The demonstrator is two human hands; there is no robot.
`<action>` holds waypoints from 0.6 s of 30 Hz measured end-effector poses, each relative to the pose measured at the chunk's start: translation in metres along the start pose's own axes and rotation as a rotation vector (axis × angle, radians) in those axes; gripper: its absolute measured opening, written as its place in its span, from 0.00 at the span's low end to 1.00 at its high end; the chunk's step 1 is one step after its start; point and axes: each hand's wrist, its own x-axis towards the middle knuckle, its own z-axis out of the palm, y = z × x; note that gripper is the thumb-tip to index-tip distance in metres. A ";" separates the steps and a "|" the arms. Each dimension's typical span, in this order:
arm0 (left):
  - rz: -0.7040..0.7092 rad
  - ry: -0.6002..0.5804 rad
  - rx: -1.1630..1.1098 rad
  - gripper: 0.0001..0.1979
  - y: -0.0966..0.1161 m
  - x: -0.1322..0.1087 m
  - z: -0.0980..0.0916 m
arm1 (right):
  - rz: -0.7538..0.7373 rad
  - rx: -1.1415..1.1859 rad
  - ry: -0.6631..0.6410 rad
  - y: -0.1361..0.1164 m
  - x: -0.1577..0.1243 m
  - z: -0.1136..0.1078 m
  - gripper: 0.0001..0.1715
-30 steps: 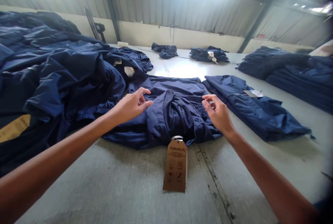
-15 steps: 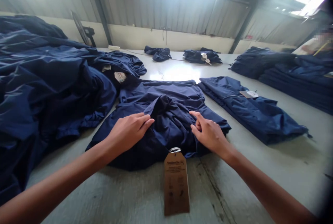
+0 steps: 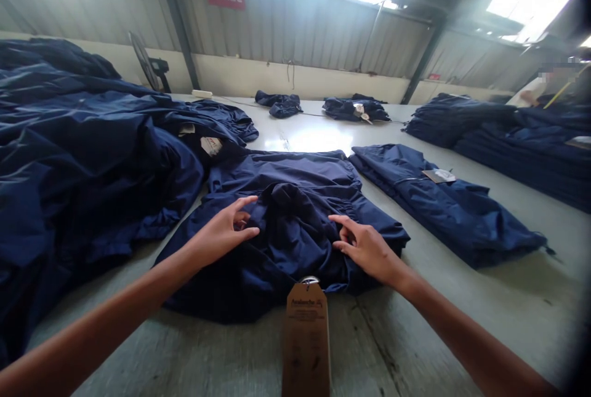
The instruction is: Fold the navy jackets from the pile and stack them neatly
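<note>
A dark blue jacket (image 3: pixel 295 175) is laid on the grey table (image 3: pixel 438 317), directly in front of the person. Its sides appear already turned in over the middle, where the cloth is bunched and not yet smoothed flat. The left hand (image 3: pixel 221 234) and the right hand (image 3: pixel 367 250) are set on that bunched part, apart from each other. Each has thumb and forefinger spread, and nothing is seen clamped between them. A brown paper tag (image 3: pixel 305 335) lies at the jacket's near edge and is cut off by the frame; most of its print cannot be read. A loose heap of jackets (image 3: pixel 83 151) is seen at the left, a folded one (image 3: pixel 443 212) at the right. Whatever lies under the folds is hidden.
</note>
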 end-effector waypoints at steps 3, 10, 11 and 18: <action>-0.070 -0.027 -0.108 0.45 0.000 0.004 -0.003 | -0.021 0.152 0.048 0.000 0.003 -0.009 0.28; -0.258 -0.038 -0.234 0.33 0.009 0.000 0.002 | -0.126 0.208 0.211 0.004 0.006 -0.015 0.19; -0.236 -0.017 -0.217 0.32 0.010 -0.002 0.003 | -0.122 0.173 0.217 0.004 0.005 -0.013 0.19; -0.039 0.031 -0.117 0.26 0.015 -0.005 0.003 | -0.129 -0.158 0.223 0.000 0.001 0.005 0.23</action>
